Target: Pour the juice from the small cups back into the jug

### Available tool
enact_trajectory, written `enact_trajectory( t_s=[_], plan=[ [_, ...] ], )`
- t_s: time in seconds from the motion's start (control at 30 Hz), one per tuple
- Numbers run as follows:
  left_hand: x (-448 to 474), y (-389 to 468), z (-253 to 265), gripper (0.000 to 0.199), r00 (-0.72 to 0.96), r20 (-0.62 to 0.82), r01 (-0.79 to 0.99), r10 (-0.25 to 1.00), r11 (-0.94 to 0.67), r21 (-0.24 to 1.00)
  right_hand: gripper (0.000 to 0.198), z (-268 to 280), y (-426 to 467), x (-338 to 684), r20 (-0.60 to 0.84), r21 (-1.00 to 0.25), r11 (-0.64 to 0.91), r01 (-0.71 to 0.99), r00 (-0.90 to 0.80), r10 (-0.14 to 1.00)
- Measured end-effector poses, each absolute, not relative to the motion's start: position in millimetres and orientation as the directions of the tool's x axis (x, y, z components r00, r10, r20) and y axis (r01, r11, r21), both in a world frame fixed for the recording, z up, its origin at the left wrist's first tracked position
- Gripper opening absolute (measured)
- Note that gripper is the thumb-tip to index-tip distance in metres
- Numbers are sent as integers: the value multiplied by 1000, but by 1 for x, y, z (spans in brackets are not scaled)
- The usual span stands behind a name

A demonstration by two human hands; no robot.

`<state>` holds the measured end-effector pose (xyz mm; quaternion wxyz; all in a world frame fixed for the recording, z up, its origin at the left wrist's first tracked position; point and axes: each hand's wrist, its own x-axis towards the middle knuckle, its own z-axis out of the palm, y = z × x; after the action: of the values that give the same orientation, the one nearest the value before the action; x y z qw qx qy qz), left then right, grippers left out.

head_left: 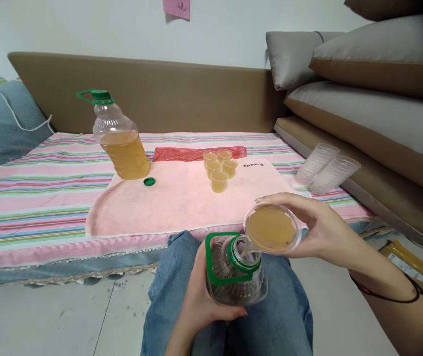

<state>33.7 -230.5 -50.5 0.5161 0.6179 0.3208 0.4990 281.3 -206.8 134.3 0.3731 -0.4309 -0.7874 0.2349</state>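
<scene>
My left hand point(206, 296) is wrapped round a clear plastic bottle point(237, 291) with a green handle ring, held uncapped over my lap. In my right hand point(313, 222) is a clear plastic cup point(272, 227) of yellow-brown liquid. It tilts over the bottle's mouth, and a thin stream runs from its rim into the neck. Several filled cups point(219, 181) stand grouped on a pink cloth point(167, 205) in front of me. A green cap point(149, 182) lies on that cloth, beside a large capped jug point(126, 153) partly filled with similar liquid.
Two stacks of clear cups point(324, 170) lean against grey-brown cushions point(374, 143) on the right. A red plastic bag point(178, 154) lies flat behind the filled cups. The striped bedsheet point(48, 202) ends just beyond my knees. A taped package point(407, 262) rests at lower right.
</scene>
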Motion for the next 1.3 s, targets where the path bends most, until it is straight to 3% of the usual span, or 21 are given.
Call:
enact_trajectory(
  t_s=[1.3],
  plan=[
    [35,-231,-37,125,307,283,-129,909,-255,958,51,155,-205,275,423,-514,620,593,-453,785]
  ],
)
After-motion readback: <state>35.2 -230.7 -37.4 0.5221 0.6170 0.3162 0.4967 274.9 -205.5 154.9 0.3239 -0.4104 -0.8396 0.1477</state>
